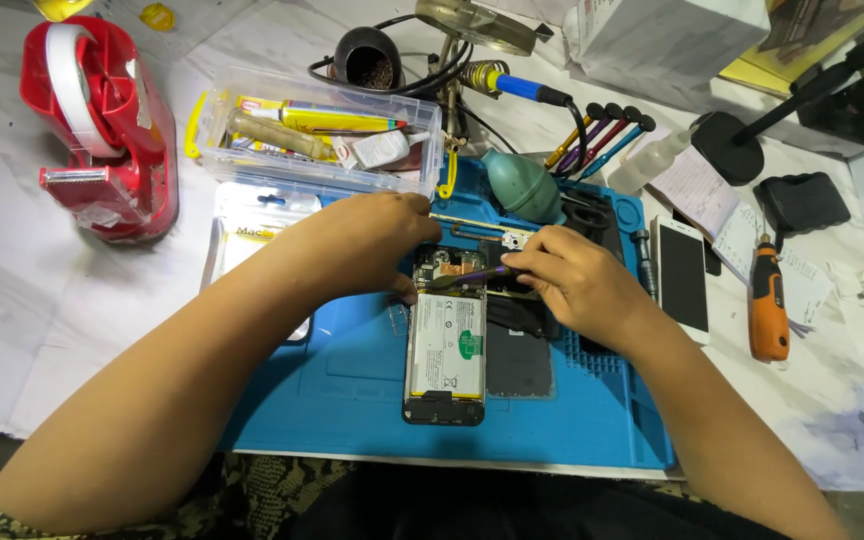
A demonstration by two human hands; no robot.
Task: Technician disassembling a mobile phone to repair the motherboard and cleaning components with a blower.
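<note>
Nearest, an opened phone (444, 345) is laid back-up on a blue repair mat (352, 400), its battery exposed and its bare circuit board lying under both hands. A dark rear panel (519, 358) is set just right of it, touching or nearly so.

Left hand (372, 240): fingers pressed down on the phone's upper left edge, evidently so that the body is kept from shifting; nothing is pinched. Right hand (572, 280): grip closed around a slim dark tool (472, 277), which is held low and nearly flat, its tip brought to the board between the two hands. Exactly what the tip touches cannot be told.

Right of the right hand, a white phone (682, 278) is laid face-up off the mat, and beyond it an orange electric screwdriver (768, 300) on the worktop.

Beyond the left hand, a clear plastic box (317, 135) of glue tubes is kept within reach; well left of it a red tape dispenser (102, 130). Farther back, a teal air blower (522, 185) and a blue-handled soldering iron (522, 87) in its stand.
</note>
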